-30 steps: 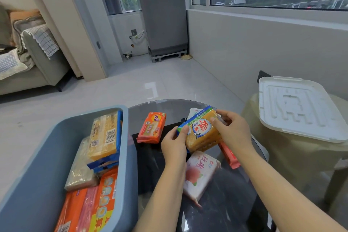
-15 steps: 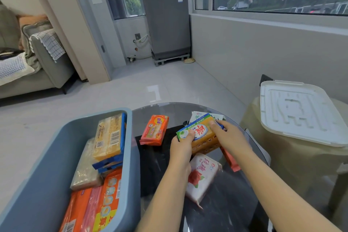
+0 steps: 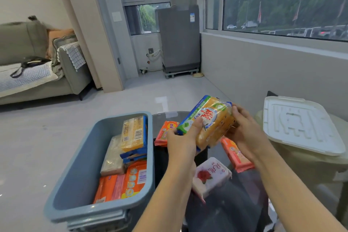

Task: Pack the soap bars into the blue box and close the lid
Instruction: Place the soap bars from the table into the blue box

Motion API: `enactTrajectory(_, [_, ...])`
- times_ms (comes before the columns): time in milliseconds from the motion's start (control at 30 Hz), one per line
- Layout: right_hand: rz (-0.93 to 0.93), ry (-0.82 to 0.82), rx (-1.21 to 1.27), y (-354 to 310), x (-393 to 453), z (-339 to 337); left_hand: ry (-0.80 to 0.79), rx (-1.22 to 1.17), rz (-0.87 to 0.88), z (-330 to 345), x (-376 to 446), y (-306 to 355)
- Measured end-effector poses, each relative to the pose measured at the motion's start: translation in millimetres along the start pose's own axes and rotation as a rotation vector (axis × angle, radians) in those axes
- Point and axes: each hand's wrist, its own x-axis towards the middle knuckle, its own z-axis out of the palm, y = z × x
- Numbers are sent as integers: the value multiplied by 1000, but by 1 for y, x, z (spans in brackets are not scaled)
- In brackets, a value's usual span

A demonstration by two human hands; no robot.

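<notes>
Above worktop | both my hands, left and right, gripped yellow soap by its ends, steadying it | headed for box.

Home living room: sofa, fridge

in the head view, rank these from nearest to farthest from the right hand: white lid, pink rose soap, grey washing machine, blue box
1. Pink rose soap, on the table just below the right hand.
2. White lid, on the stool to the right; roughly as close as the soap, hard to separate.
3. Blue box, beyond the left hand.
4. Grey washing machine, far back by the window.
</notes>
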Motion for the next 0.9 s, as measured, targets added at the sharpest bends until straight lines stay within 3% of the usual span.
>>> enactTrajectory(300, [-5,-197,60,-20,-15,62,-32,97,38,-71,-35,72])
enactTrajectory(567, [12,-101,-77,-7,-7,136,156,-163,18,-134,-28,87])
enactTrajectory(900, [53,-127,-134,18,-7,147,420,-273,-83,-149,34,52])
